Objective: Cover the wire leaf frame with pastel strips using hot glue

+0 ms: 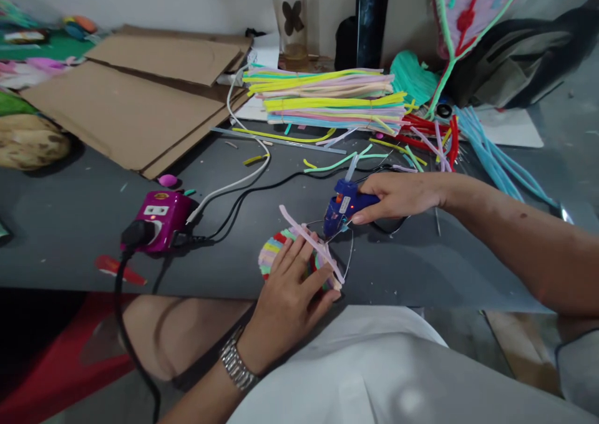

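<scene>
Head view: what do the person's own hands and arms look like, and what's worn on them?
The left hand and right hand are gloveless, with both visible forearms sleeveless. A silver metal link band circles the left wrist; the right is bare.

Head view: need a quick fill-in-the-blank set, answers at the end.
1. The right hand holds a glue gun whose body is coloured ____.
2. The left hand rests on the striped piece, and its wrist wears a ____ band (metal or cloth).
3. The light-blue stems lie to the ____ of the bundled stems (left or right in the picture).
4. The dark shape on the clear bottle resembles a ____.

Missing words: blue; metal; right; butterfly.
</scene>
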Available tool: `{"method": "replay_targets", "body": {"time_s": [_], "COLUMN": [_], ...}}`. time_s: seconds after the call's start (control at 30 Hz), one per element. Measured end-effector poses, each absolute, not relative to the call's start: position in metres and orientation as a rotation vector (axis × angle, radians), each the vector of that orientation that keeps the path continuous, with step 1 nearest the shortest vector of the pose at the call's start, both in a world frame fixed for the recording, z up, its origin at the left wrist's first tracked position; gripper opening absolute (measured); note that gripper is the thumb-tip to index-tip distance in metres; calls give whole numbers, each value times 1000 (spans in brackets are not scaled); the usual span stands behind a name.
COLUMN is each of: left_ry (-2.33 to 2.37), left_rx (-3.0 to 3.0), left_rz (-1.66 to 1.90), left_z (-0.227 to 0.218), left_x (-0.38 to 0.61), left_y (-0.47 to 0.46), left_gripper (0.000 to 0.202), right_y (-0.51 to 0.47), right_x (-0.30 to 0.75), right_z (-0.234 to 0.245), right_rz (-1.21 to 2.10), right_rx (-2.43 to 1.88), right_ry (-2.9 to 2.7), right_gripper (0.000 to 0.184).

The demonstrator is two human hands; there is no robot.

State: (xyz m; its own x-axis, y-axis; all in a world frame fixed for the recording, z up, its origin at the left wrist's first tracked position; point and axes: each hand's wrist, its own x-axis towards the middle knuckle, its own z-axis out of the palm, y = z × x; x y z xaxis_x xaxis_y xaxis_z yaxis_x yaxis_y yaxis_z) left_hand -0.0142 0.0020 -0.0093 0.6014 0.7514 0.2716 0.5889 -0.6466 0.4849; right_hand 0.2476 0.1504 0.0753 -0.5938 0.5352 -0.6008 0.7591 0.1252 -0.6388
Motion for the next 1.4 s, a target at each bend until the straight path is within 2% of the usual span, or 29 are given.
{"method": "replay_targets", "body": {"time_s": [0.8,0.93,1.1,1.23,1.4], "left_ry": [1052,1055,1056,1063,1087], "left_rx": [2537,2530,2525,2542,2587], "left_rz": [624,629,600,560,573], "left_z": [-7,-5,-5,-5,-3], "left_x": [-16,-15,-14,-15,-13], "left_y": [3,4,5,5,-1], "left_gripper": [30,34,27,26,38], "right_y": [163,150,102,59,19], "right_x": [243,258,286,302,317], "right_z": [72,76,79,73,57], "right_rz": [-1643,-1697,-1685,-1724,-1897], "right_rx": [1214,1364,1597,1781,1959], "right_ry": [2146,2169,2228,2191,2037], "right_gripper": [37,44,55,58,53]}}
